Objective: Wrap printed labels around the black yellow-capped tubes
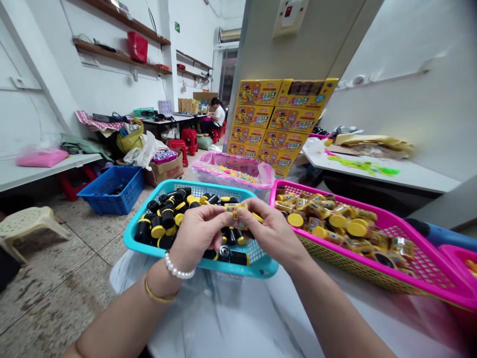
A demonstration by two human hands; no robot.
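Observation:
Pinched between the fingertips of my left hand and my right hand is a small yellow printed wrapper. Both hands are closed on it, above a turquoise basket. Heaped in that basket are black cups with yellow caps, partly covered by my hands. A yellow round edge shows by my right fingers; I cannot tell if it is held. To the right, a pink basket holds yellow-capped cups in printed wrappers.
Behind stands a pink plastic-lined basket of colourful beads. Stacked yellow boxes lean by a pillar. A blue crate and a cream stool are on the left floor. Another person sits far back.

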